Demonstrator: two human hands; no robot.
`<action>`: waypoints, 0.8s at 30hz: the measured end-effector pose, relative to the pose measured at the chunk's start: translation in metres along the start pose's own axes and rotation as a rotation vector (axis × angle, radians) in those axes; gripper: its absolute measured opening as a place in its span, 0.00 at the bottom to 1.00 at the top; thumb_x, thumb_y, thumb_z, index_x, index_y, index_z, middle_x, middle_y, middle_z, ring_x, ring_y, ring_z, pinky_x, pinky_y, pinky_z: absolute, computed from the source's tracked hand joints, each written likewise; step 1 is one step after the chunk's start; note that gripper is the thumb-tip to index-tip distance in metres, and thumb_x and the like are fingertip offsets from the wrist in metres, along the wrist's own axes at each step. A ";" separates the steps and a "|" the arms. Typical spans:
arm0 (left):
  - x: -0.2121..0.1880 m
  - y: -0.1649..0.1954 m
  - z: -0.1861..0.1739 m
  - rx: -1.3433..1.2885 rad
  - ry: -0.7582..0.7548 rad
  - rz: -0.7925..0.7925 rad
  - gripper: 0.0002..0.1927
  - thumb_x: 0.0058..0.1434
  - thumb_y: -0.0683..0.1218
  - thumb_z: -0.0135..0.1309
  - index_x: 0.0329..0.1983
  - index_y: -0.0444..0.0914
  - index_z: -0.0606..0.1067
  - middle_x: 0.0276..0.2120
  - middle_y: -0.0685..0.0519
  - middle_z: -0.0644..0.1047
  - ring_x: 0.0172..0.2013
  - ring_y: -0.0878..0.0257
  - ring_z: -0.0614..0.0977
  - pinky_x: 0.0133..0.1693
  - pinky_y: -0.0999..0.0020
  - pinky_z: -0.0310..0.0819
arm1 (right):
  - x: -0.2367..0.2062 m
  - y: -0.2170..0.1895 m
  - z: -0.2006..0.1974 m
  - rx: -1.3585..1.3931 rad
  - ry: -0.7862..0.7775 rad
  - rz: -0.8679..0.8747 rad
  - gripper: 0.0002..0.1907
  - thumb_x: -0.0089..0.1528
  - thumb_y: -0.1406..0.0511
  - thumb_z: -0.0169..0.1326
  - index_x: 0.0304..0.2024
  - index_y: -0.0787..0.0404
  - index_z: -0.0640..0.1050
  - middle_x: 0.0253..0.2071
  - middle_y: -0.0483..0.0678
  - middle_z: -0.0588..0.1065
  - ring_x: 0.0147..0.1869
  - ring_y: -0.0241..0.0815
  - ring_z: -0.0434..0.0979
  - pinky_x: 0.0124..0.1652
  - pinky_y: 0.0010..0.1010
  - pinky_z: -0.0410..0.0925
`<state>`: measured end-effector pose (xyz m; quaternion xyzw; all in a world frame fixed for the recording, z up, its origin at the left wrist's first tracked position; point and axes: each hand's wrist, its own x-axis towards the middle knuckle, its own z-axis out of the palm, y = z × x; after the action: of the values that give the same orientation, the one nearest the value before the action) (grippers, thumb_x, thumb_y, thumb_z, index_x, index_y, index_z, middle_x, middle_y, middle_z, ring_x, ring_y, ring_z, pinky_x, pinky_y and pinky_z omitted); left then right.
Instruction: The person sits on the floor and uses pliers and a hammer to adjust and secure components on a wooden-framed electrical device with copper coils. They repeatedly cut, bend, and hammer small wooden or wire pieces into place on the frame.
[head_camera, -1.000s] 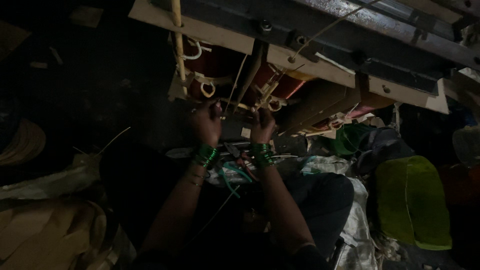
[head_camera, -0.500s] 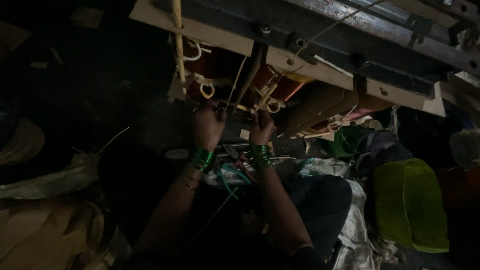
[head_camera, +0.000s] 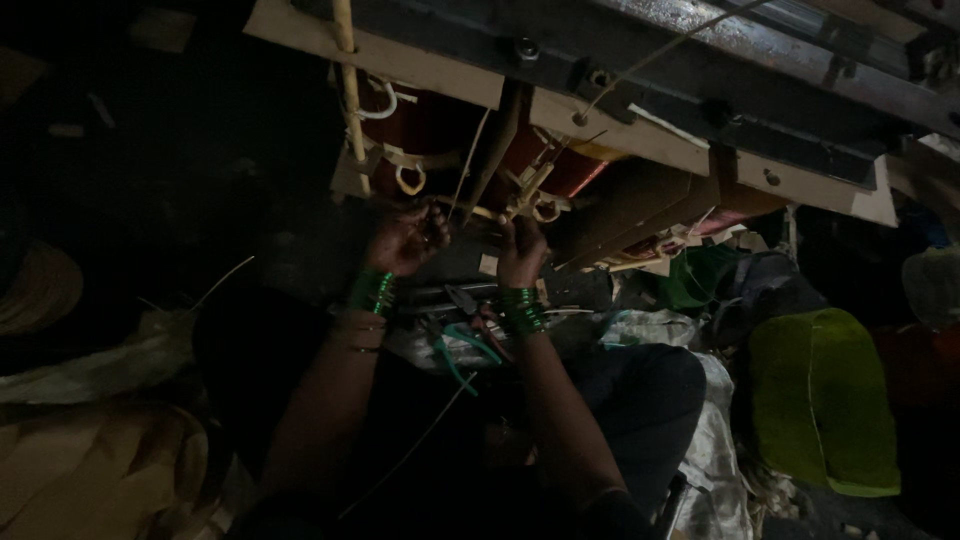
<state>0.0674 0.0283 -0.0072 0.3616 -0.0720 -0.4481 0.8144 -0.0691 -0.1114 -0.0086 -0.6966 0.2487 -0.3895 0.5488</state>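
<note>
- Head view: your left hand (head_camera: 405, 240) pinches a pale strip (head_camera: 455, 208); right hand (head_camera: 520, 250) fingers curl at the tied coil (head_camera: 540, 175), grip unclear.
- Several ties look done; pliers (head_camera: 462, 300) lie near.

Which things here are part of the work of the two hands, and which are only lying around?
In the work:
left hand and right hand, both at the pale straps
reddish-brown wound coils behind the straps
pale clamp boards

Lying about:
green-handled pliers below the hands
green cushion
pale sacks
</note>
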 end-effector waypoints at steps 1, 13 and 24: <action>-0.002 -0.001 -0.002 -0.004 0.003 0.015 0.15 0.74 0.54 0.57 0.43 0.37 0.77 0.24 0.47 0.74 0.24 0.55 0.75 0.30 0.57 0.73 | 0.001 0.001 0.000 0.011 0.006 0.004 0.12 0.70 0.63 0.57 0.39 0.68 0.75 0.33 0.50 0.75 0.38 0.38 0.73 0.40 0.34 0.69; -0.013 -0.016 0.040 1.727 0.700 0.431 0.12 0.77 0.53 0.53 0.52 0.43 0.81 0.16 0.46 0.70 0.17 0.51 0.74 0.22 0.55 0.68 | 0.001 -0.007 -0.001 -0.086 0.024 0.009 0.13 0.69 0.64 0.58 0.42 0.71 0.76 0.36 0.54 0.78 0.41 0.42 0.75 0.43 0.35 0.69; -0.005 -0.006 0.022 0.886 0.339 0.370 0.15 0.70 0.52 0.58 0.43 0.34 0.78 0.31 0.44 0.79 0.31 0.53 0.81 0.32 0.58 0.76 | 0.000 -0.009 0.001 -0.010 -0.006 0.026 0.15 0.70 0.61 0.57 0.40 0.69 0.75 0.35 0.54 0.77 0.40 0.44 0.80 0.40 0.40 0.76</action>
<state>0.0506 0.0182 0.0062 0.7210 -0.1849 -0.1578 0.6489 -0.0688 -0.1084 -0.0002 -0.6971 0.2581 -0.3789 0.5512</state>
